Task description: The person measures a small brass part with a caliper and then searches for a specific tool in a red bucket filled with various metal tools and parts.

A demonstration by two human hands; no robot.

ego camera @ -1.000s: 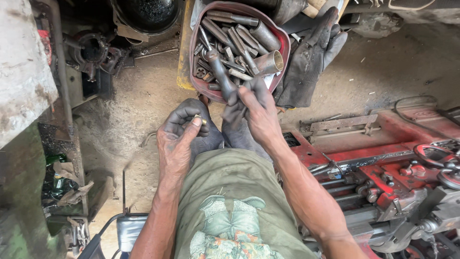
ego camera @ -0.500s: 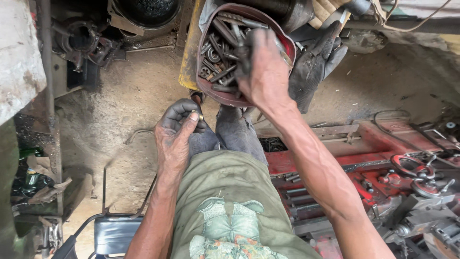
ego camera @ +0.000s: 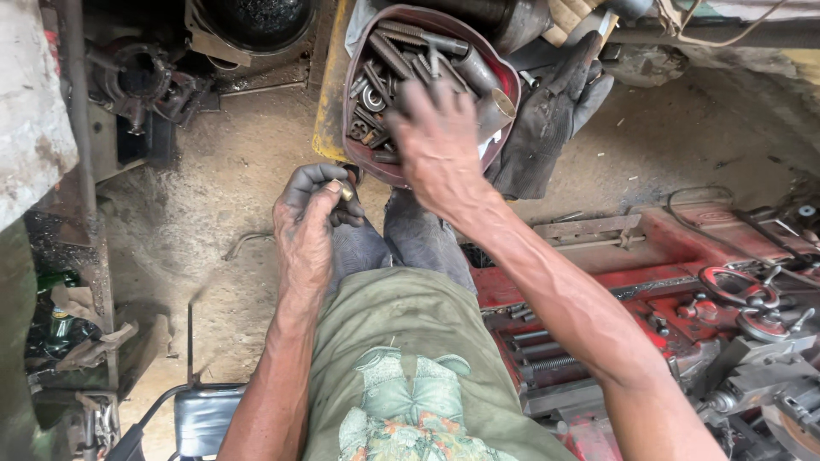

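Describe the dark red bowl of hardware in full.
The dark red bowl is a worn, grimy, rounded container, seemingly plastic, sitting on the dirt floor beyond the knees. It is heaped with greasy bolts, washers and short metal tubes. The right hand reaches into it, fingers spread; a black glove lies against its right side.

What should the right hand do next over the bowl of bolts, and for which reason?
Probably close the fingers on one bolt and lift it out. The right hand is spread over the dark red bowl of bolts and seems to hold nothing, while the left hand pinches a small brass-coloured piece above the knee.
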